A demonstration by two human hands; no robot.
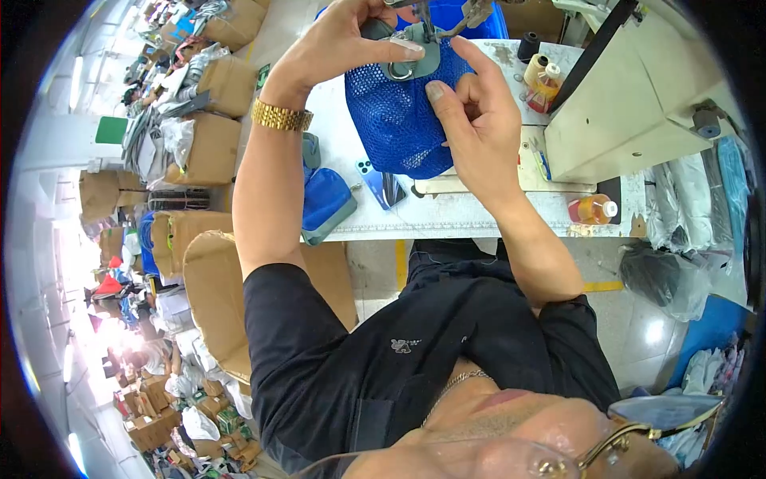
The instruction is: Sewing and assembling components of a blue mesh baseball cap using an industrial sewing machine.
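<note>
A blue mesh piece (395,124), shaped like a pouch, hangs over the front of the sewing machine bed. On its upper part lies a grey-green patch (428,62) with a metal ring (399,70), right by the presser foot (428,28). My left hand (355,48) grips the patch's left side, thumb pressed on top beside the ring. At the right edge of the mesh is my right hand (488,112), closed on it, with the index finger stretched toward the needle area and the other fingers curled. Under the mesh, some fingertips are hidden.
The sewing machine's pale body (638,96) rises on the right. Thread cones (528,48) and a bottle (544,86) stand beside it. A second bottle (590,210), a phone (383,187) and a blue and grey-green pouch (325,203) lie near the table's front edge. A cardboard box (211,295) stands left.
</note>
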